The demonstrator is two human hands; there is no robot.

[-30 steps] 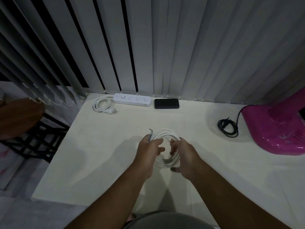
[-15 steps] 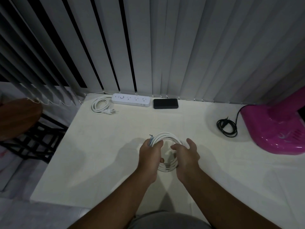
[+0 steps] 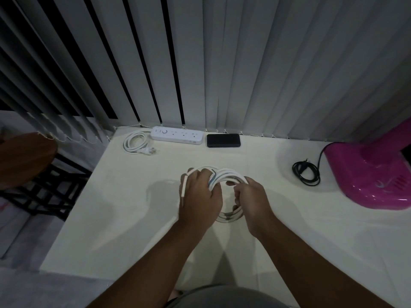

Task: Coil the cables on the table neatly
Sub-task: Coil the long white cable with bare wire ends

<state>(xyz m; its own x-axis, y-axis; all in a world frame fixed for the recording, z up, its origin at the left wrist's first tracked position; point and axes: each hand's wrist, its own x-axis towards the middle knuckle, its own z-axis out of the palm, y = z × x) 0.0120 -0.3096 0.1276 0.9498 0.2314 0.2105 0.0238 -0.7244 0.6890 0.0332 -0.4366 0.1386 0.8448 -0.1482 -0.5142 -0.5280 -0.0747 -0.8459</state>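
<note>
The left hand (image 3: 200, 197) is closed around the left side of a white cable coil (image 3: 226, 176), the fingers wrapped over the bundled loops; a loose cable end (image 3: 183, 187) sticks out past the thumb side and points down toward the tabletop (image 3: 124, 207). The right hand (image 3: 251, 198) is curled on the right side of the coil, its fingertips pinched on the strands there. The coil is held between both hands over the middle of the tabletop, and its near loops are seen below the hands; whether they rest on the surface cannot be told.

At the far edge a white power strip (image 3: 176, 135) is laid, with its own white cord (image 3: 135, 143) coiled just to its left and a black flat device (image 3: 223, 140) just to its right. Well to the right a black cord (image 3: 307, 173) is bundled beside a pink appliance (image 3: 373, 174). Vertical blinds (image 3: 244, 63) are hung behind. Nothing is placed between the hands and these things.

Both forearms are stretched forward from the bottom edge, converging on the coil, backs of the hands turned up.
</note>
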